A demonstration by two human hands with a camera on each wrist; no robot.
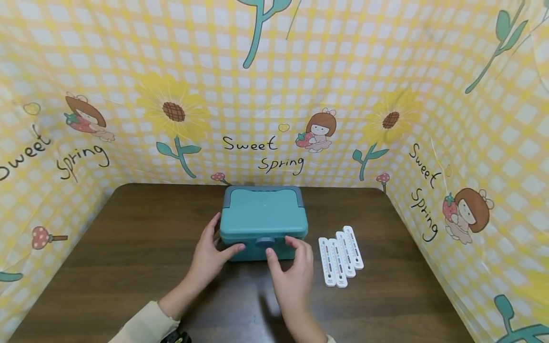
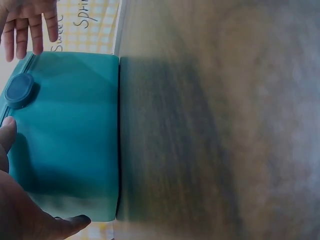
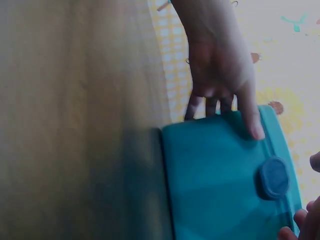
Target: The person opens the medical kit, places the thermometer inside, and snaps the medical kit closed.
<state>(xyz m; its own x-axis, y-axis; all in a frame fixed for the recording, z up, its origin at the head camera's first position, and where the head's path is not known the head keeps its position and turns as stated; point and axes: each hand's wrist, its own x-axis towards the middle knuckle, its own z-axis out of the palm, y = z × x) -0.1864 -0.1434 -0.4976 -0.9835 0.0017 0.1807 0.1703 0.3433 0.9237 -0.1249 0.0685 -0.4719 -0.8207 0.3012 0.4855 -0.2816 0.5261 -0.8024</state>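
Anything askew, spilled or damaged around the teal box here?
Nothing stands out. The teal box sits square and closed on the table, left hand and right hand at its front, and four thermometers lie in a neat row.

What we cannot make out

We find the markings on the four white plastic thermometers (image 1: 340,256) too small to read; the dark wooden table (image 2: 220,125) is blurred in both wrist views, and the right hand (image 3: 307,220) is cut off there.

box (image 1: 263,216) mid-table (image 1: 128,247), thermometers (image 1: 340,255) right
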